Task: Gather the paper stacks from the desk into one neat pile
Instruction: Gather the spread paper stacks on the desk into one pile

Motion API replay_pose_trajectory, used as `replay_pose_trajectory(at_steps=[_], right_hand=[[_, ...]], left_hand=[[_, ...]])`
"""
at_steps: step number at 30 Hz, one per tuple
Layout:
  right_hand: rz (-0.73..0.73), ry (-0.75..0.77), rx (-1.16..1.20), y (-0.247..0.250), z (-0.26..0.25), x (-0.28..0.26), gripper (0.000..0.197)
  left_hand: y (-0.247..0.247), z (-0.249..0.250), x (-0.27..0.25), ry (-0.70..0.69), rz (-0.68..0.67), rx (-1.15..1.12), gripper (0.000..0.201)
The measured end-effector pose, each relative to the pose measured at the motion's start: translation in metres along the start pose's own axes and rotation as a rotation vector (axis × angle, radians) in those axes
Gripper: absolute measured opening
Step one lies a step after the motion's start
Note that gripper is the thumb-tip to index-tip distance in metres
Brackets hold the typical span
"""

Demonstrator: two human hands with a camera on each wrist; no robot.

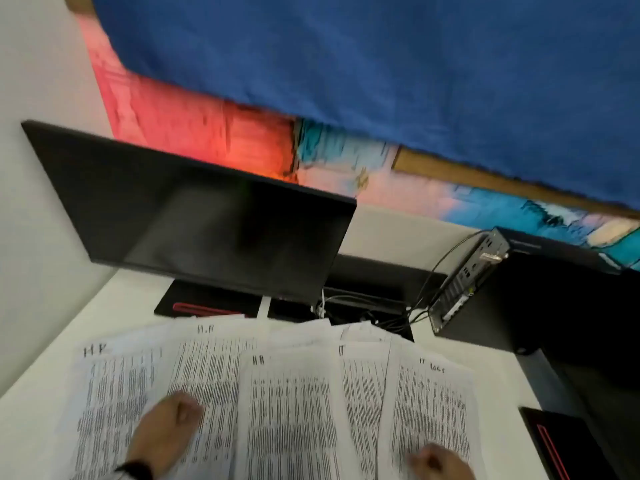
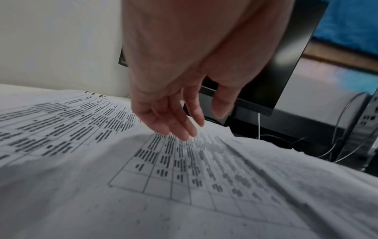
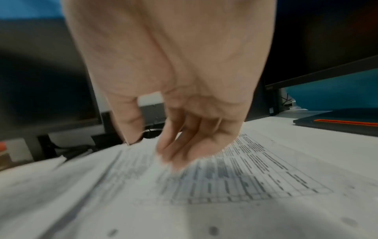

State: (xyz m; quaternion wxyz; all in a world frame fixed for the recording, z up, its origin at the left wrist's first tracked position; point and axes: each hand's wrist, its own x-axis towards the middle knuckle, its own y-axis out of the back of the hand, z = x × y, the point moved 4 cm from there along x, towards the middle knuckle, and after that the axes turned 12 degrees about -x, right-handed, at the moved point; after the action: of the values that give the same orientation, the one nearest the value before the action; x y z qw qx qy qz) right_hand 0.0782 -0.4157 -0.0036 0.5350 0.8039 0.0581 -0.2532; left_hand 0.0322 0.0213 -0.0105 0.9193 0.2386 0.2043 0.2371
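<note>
papers: your sheets [image 1: 287, 410] are fanned out overlapping across the white table [image 1: 114, 306], from about 9 o'clock round to 3 o'clock in the head view, nothing gathered yet as far as I can judge.

left hand: your left hand [image 1: 164, 429] sits over the left part of the fan, around 7 o'clock. In the left wrist view the fingers [image 2: 180, 127] hang loose and nearly straight, tips just at the paper, holding nothing.

right hand: your right hand [image 1: 440, 462] is at about 5 o'clock over the rightmost sheet. Its fingers [image 3: 180, 152] droop relaxed, tips at or just above the page, too blurry to call contact. Not holding anything either.

handling: loose printed sheets, so light, floppy and slidey on each other, I'd guess. They'll buckle if you pinch one corner.

where to grab: probably flat palms on the outer edges at 9 and 3, sweep inward, then square the stack by its long sides.

watch out: monitor [image 1: 194, 216] stand and cables [image 1: 377, 313] sit right behind the top edges at 12 o'clock.
</note>
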Motion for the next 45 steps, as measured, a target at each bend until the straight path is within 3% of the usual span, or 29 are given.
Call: replay_pose_trajectory(at_steps=[2,3,6,13,15,19,21,24,25,27,29,30,33,35,38,39,42,45], right_hand=[[0.161,-0.050,0.095,0.056,0.017,0.019,0.023],[0.142,-0.097,0.061,0.060,0.031,0.030,0.018],[-0.032,-0.281,-0.155,0.054,0.056,0.053,0.090],[0.000,-0.496,-0.258,0.047,0.075,0.072,0.131],[-0.006,-0.504,-0.242,0.049,0.073,0.080,0.138],[-0.056,-0.317,-0.188,0.043,0.054,0.090,0.142],[-0.098,-0.214,0.023,0.036,0.046,0.090,0.140],[-0.187,-0.207,0.305,0.019,0.047,0.104,0.140],[-0.214,-0.206,0.381,0.011,0.051,0.112,0.136],[-0.235,-0.190,0.464,0.007,0.048,0.112,0.107],[-0.227,-0.170,0.525,0.013,0.037,0.103,0.093],[-0.237,-0.168,0.549,0.016,0.033,0.101,0.093],[-0.330,-0.127,0.593,0.018,0.025,0.102,0.124],[-0.317,-0.100,0.520,0.017,0.025,0.103,0.116],[-0.094,0.031,0.314,0.055,-0.002,0.081,0.057],[0.004,0.076,0.224,0.073,-0.012,0.071,0.048],[0.239,0.184,0.055,0.131,-0.037,0.043,0.035],[0.361,0.248,0.059,0.174,-0.046,0.020,0.032]], left_hand=[[-0.001,-0.006,0.001,0.046,0.043,0.084,0.018],[0.000,-0.013,0.002,0.078,0.078,0.093,0.025],[-0.002,-0.025,-0.005,0.145,0.114,0.096,0.034],[-0.030,-0.022,-0.025,0.101,0.061,0.076,0.041],[-0.037,-0.015,-0.027,0.091,0.028,0.054,0.045],[-0.053,-0.004,-0.026,0.093,-0.040,0.055,0.046],[-0.059,0.001,-0.026,0.100,-0.076,0.062,0.045],[-0.056,0.007,-0.024,0.109,-0.053,0.048,0.042],[-0.052,0.007,-0.022,0.091,0.013,0.081,0.045],[-0.037,0.008,-0.021,0.114,0.185,0.223,0.060],[-0.023,0.005,-0.023,0.242,0.301,0.313,0.083],[-0.019,0.003,-0.023,0.287,0.313,0.309,0.094],[-0.023,-0.004,-0.022,0.277,0.227,0.216,0.108],[-0.029,-0.004,-0.023,0.261,0.198,0.173,0.111],[-0.033,-0.003,-0.025,0.261,0.194,0.226,0.111],[-0.033,-0.002,-0.025,0.261,0.190,0.248,0.110],[-0.033,-0.003,-0.024,0.289,0.161,0.256,0.110],[-0.035,-0.003,-0.024,0.294,0.156,0.252,0.113]])
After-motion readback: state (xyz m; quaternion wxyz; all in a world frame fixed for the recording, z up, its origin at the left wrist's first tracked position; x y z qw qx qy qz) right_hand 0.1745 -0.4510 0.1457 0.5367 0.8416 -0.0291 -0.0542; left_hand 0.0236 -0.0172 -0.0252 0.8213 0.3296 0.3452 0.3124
